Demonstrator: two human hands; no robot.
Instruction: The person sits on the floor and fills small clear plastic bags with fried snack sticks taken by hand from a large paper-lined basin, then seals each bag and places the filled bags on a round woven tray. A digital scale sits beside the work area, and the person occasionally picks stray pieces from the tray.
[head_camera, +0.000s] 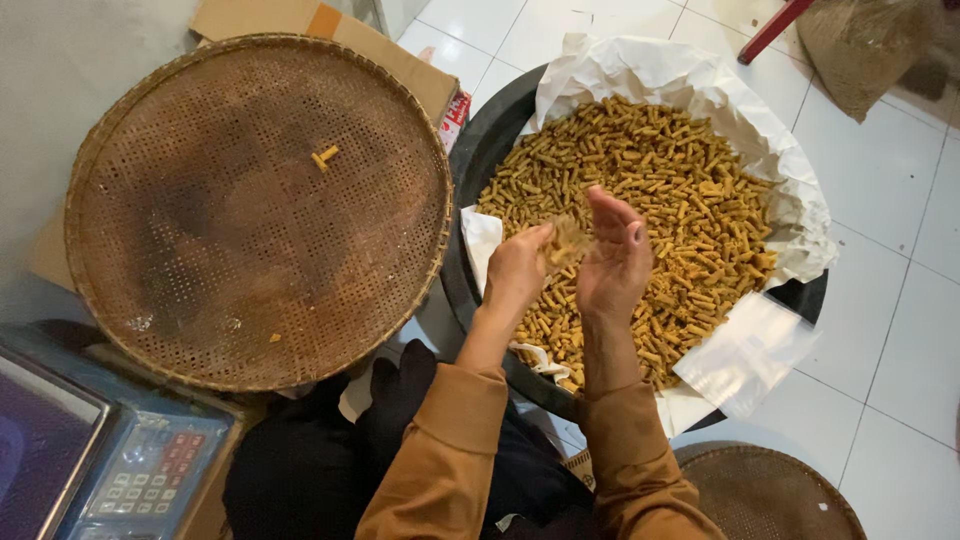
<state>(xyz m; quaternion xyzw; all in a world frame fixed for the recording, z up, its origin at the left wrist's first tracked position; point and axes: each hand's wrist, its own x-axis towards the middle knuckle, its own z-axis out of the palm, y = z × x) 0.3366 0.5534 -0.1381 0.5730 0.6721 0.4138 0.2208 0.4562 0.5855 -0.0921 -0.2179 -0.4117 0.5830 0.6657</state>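
Both hands work over a wide black tub (470, 165) lined with white paper (640, 70) and heaped with short yellow-brown snack sticks (650, 200). The left hand (515, 270) has its grip pinched together on the mouth of a small clear plastic bag (566, 240), which hangs above the near-left part of the heap. The right hand (612, 262) stands just beside it, fingers apart and raised, palm turned toward the bag, clamped on nothing that shows.

To do this well, it would seem best to keep the bag's mouth held wide and low over the tub, so stray sticks drop back onto the paper and not onto the white tiled floor (900, 300).

A flat clear plastic bag (745, 350) lies on the tub's near-right rim. To the left a big round woven tray (260, 210) rests on the floor with two loose sticks (324, 156) near its far middle. Behind it leans flattened brown cardboard (330, 30), and a red-and-white packet (455, 110) peeps out between tray and tub. At the near-left corner sits a blue weighing scale (120, 460) with a grey keypad. A second woven tray (770, 490) shows at the near edge, right
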